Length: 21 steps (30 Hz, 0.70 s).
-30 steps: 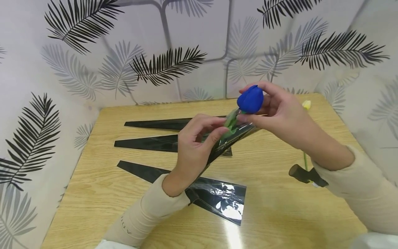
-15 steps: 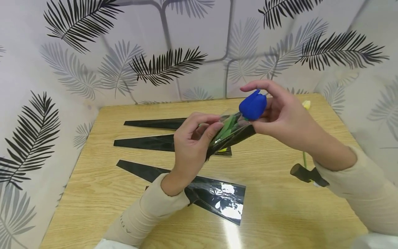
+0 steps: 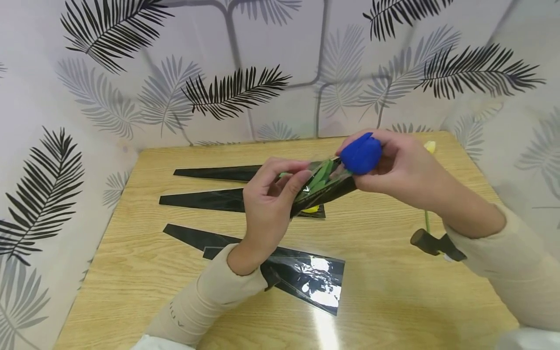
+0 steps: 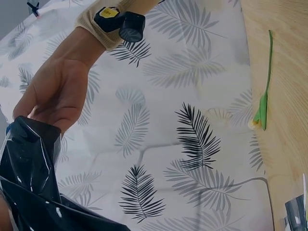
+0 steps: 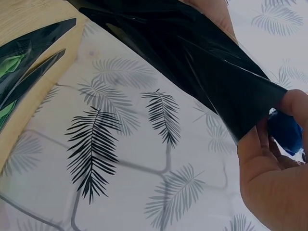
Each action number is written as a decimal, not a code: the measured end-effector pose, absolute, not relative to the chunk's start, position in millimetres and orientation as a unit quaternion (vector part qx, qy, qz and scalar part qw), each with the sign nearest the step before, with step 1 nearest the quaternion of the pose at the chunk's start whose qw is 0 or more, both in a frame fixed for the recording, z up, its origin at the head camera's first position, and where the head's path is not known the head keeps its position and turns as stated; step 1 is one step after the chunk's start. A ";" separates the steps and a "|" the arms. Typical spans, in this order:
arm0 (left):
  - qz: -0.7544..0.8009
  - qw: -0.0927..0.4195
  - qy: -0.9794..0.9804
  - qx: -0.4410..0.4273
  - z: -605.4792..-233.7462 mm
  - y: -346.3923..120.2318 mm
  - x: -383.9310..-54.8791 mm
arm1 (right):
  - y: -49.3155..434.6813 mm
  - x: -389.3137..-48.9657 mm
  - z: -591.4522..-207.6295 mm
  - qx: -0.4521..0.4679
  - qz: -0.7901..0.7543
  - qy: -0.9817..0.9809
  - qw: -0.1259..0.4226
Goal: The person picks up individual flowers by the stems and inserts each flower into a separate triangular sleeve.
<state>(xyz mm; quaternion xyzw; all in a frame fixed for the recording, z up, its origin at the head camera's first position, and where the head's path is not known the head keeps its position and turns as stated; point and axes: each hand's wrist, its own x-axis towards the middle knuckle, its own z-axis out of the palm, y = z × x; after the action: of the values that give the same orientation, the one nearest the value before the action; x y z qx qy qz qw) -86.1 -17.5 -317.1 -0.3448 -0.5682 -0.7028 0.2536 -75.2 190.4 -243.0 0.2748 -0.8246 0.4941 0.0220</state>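
On the left of the table [image 3: 127, 272] we see the narrow ends of three dark wrappers: a far one [image 3: 216, 172], a middle one [image 3: 201, 200] and a near one [image 3: 306, 274], whose wide shiny end reaches past the left forearm. Beside that forearm a short dark end [image 3: 212, 252] shows; we cannot tell for sure which wrapper it belongs to. Next comes our left hand [image 3: 268, 197], its thumb and first finger pinching the clear front of a black sleeve [image 3: 332, 193] raised above the table. Green leaves [image 3: 322, 176] show through that front, and a blue flower [image 3: 361, 154] sits at its upper opening, tilted up to the right. Our right hand [image 3: 409, 170] is curled about the bloom, its fingers gripping the sleeve's rim. Farthest right, a pale yellow flower [image 3: 430, 146] lies on the table, well apart.
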 end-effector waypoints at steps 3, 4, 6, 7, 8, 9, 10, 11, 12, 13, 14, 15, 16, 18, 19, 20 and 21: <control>-0.705 0.256 -0.563 -0.347 -316.7 -17.4 -85.8 | 190.3 -76.3 -243.5 0.305 0.521 -0.797 0.008; -0.705 0.257 -0.562 -0.347 -316.5 -17.5 -85.8 | 190.5 -76.7 -243.9 0.316 0.535 -0.783 0.005; -0.704 0.263 -0.562 -0.347 -316.1 -17.8 -85.6 | 191.0 -77.3 -244.5 0.336 0.551 -0.764 -0.002; -0.703 0.266 -0.561 -0.346 -316.0 -18.0 -85.6 | 191.4 -77.4 -244.8 0.342 0.552 -0.760 -0.001; -0.702 0.268 -0.561 -0.346 -316.0 -18.1 -85.6 | 192.0 -77.7 -244.7 0.348 0.550 -0.759 -0.001; -0.702 0.269 -0.560 -0.347 -315.9 -18.3 -85.4 | 192.6 -77.8 -244.6 0.351 0.544 -0.762 -0.001; -0.702 0.270 -0.559 -0.348 -315.8 -18.4 -85.1 | 193.2 -77.9 -244.3 0.354 0.533 -0.768 0.001; -0.703 0.270 -0.558 -0.349 -315.6 -18.5 -84.8 | 193.7 -77.6 -243.8 0.356 0.519 -0.778 0.004; -0.704 0.269 -0.556 -0.351 -315.5 -18.6 -84.5 | 193.9 -77.6 -243.4 0.356 0.507 -0.785 0.005; -0.705 0.268 -0.554 -0.353 -315.3 -18.6 -84.1 | 194.1 -77.4 -243.0 0.356 0.497 -0.791 0.007; -0.706 0.266 -0.552 -0.356 -315.2 -18.5 -83.6 | 194.2 -77.2 -242.5 0.356 0.489 -0.796 0.009; -0.707 0.265 -0.549 -0.359 -315.0 -18.5 -83.3 | 194.0 -76.8 -242.3 0.355 0.484 -0.799 0.013; -0.707 0.264 -0.548 -0.361 -314.9 -18.3 -82.9 | 193.5 -76.6 -242.1 0.355 0.480 -0.802 0.017; -0.706 0.263 -0.546 -0.366 -314.6 -17.8 -82.5 | 192.5 -76.4 -242.1 0.358 0.478 -0.801 0.024; -0.706 0.264 -0.545 -0.368 -314.6 -17.5 -82.4 | 191.8 -76.3 -242.2 0.360 0.478 -0.801 0.027; -0.704 0.265 -0.545 -0.369 -314.6 -17.3 -82.4 | 191.1 -76.3 -242.2 0.362 0.478 -0.800 0.028; -0.703 0.265 -0.545 -0.371 -314.5 -17.1 -82.5 | 190.7 -76.8 -242.4 0.364 0.476 -0.800 0.027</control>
<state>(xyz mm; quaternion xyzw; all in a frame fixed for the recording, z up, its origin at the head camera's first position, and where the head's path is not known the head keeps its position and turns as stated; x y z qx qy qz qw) -82.5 -17.1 -314.5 -0.3708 -0.5454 -0.7034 0.2651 -76.8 190.7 -242.4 0.3638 -0.8003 0.4759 0.0266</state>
